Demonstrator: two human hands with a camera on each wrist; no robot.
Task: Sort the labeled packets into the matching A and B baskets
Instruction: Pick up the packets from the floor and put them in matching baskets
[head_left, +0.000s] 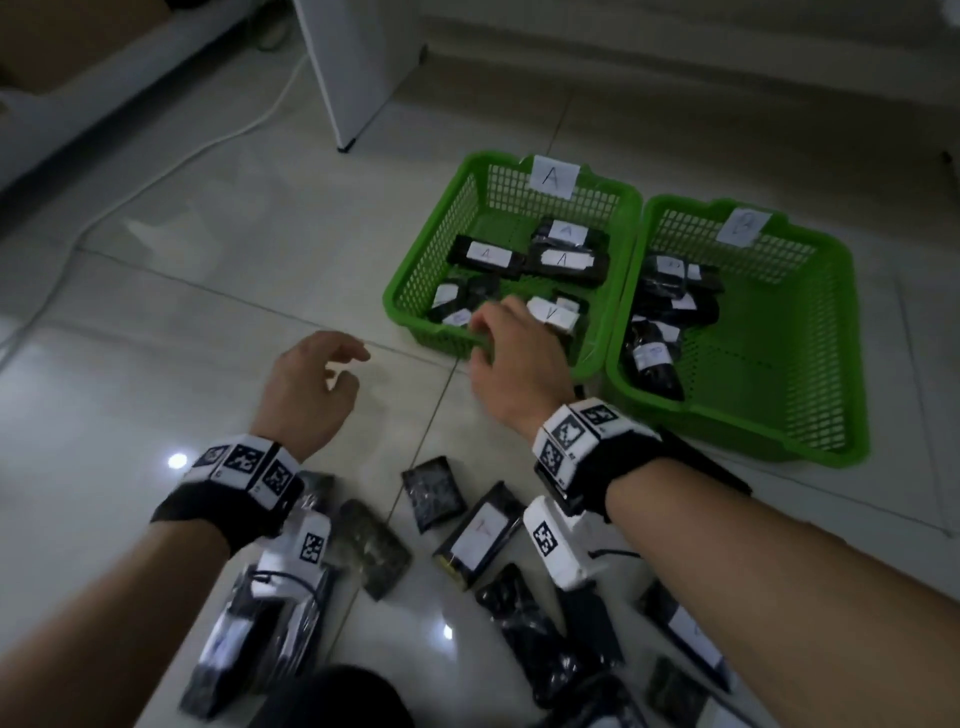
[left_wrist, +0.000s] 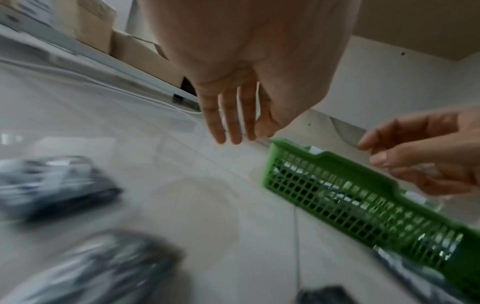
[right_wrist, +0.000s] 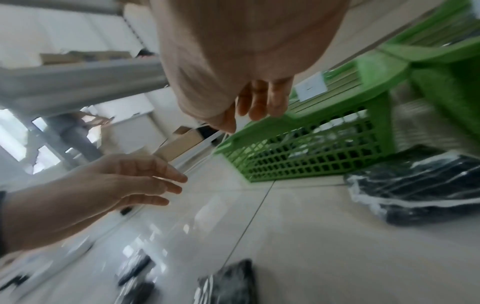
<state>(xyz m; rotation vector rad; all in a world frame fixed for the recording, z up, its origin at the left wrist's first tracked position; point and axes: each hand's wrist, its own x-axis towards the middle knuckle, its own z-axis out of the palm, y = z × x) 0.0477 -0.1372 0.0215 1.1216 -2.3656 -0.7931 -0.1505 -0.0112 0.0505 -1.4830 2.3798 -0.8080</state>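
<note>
My right hand (head_left: 511, 358) hangs over the near rim of the A basket (head_left: 415, 283), fingers loosely curled, holding nothing. My left hand (head_left: 306, 389) floats above the floor (head_left: 208, 291) just left of it, fingers relaxed and apart, empty too. A-labeled packets (head_left: 563, 258) lie in the basket beyond my right fingers. B basket (head_left: 810, 332) sits to the right, touching it. Unsorted packets (head_left: 480, 532) lie behind both wrists.

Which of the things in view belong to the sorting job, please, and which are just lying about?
Job:
basket A
basket B
sorted packets
unsorted packets on the floor
left hand, empty
right hand, empty

Lying about:
white cable
white panel
cardboard boxes
</note>
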